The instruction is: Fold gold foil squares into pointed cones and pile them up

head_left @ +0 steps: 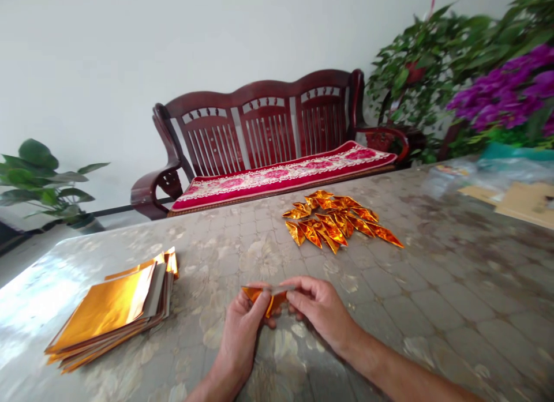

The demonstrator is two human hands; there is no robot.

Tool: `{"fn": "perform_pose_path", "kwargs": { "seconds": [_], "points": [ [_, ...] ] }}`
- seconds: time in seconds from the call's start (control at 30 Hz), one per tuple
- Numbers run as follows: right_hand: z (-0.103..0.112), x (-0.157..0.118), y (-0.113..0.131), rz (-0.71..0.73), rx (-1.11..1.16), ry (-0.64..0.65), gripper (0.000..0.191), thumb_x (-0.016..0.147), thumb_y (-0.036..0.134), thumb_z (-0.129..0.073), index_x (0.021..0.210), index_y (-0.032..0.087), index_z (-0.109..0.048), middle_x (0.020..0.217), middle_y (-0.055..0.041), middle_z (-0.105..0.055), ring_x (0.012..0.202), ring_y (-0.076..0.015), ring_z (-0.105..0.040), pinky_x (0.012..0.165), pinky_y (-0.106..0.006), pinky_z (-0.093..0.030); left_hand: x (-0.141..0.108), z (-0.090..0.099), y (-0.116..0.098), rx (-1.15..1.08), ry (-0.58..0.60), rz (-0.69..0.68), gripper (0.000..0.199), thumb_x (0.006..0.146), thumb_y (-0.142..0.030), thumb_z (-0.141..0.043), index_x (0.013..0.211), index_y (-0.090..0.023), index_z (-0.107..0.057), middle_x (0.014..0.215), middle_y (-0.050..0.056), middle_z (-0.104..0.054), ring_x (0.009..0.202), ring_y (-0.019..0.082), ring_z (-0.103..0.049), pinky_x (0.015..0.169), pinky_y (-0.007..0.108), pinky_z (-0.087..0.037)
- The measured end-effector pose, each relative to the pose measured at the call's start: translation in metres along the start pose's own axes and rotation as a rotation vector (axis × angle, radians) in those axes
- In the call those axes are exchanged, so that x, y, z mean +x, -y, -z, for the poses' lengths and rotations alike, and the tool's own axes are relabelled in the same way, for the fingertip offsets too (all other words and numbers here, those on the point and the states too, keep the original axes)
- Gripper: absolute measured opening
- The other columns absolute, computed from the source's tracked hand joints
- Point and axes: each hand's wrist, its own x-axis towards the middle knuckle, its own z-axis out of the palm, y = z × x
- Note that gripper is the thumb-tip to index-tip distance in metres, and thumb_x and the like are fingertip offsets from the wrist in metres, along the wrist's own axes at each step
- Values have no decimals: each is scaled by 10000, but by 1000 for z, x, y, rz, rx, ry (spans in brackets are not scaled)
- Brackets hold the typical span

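Left hand point(242, 330) and right hand point(324, 310) pinch 1 folded gold foil sheet point(277, 301) between them; even thumb pressure likely keeps creases crisp. Foil stack point(106, 307) lies left of them, folded foil pieces point(331, 224) beyond.

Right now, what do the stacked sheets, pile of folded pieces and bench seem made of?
Stacked sheets: probably foil-faced paper, shiny gold on top, with duller grey showing at the edge.
Pile of folded pieces: likely similar foil paper, glinting orange-gold with sharp creases.
Bench: apparently varnished wood, judging by its glossy red-brown slats.
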Motion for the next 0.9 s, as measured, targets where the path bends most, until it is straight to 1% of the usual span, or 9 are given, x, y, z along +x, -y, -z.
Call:
{"fn": "perform_pose_path", "kwargs": {
  "seconds": [0.1, 0.2, 0.27, 0.33, 0.47, 0.6, 0.7, 0.9],
  "points": [
    [0, 0, 1, -26, 6, -25, 300, 720, 354, -646, 921, 153, -741, 635, 5, -637, 554, -118, -534, 526, -228, -426, 0, 1, 1, 52, 20, -17, 438, 782, -542, -720, 928, -132, -673, 721, 34, -676, 663, 149, -577, 532, 199, -481],
    [0, 1, 2, -29, 19, -32, 251, 715, 352, -656, 850, 160, -747, 594, 17, -615, 507, -104, -502, 490, -218, -400, 0, 3, 1, 127, 65, -51, 456, 803, -563, -685, 928, -125, -690, 710, 37, -674, 633, 141, -563, 547, 204, -470],
    [0, 1, 3, -27, 14, -43, 225, 713, 349, -669, 811, 163, -749, 573, 20, -611, 489, -99, -490, 472, -213, -380, 0, 4, 1, 191, 72, -71, 422, 783, -527, -723, 900, -123, -693, 672, 21, -658, 587, 119, -541, 552, 195, -452],
    [-1, 0, 4, -22, 4, -42, 218, 716, 349, -682, 801, 162, -755, 563, 17, -617, 483, -97, -489, 464, -209, -369, 1, 3, 1, 215, 55, -56, 388, 760, -489, -759, 861, -122, -683, 630, 5, -639, 534, 98, -517, 532, 186, -426],
    [-4, 0, 3, -19, 58, -15, 241, 713, 356, -712, 846, 157, -746, 587, 18, -641, 494, -90, -508, 481, -201, -395, 0, -1, 0, 110, 10, 1, 383, 751, -487, -765, 801, -119, -674, 589, -1, -620, 480, 84, -485, 466, 173, -379],
    [-6, 1, 1, -47, 126, -6, 287, 698, 393, -730, 848, 149, -704, 647, 14, -663, 534, -95, -558, 523, -212, -457, -1, -2, -4, 6, -5, 7, 356, 747, -462, -777, 771, -118, -691, 577, -4, -607, 503, 86, -484, 469, 169, -388],
    [-6, 1, 1, -61, 125, -18, 298, 696, 425, -732, 800, 152, -675, 647, 11, -661, 542, -103, -574, 514, -215, -466, -1, -2, -6, -6, -13, 21, 355, 742, -459, -784, 751, -114, -701, 580, 1, -610, 508, 86, -483, 473, 171, -394],
    [-5, -1, 3, -24, 114, 28, 310, 740, 452, -701, 764, 144, -671, 656, -2, -663, 565, -102, -575, 518, -208, -459, -1, -4, -7, -3, 12, 23, 361, 740, -459, -782, 692, -111, -701, 585, 12, -614, 519, 86, -482, 484, 174, -392]
  ]
}}
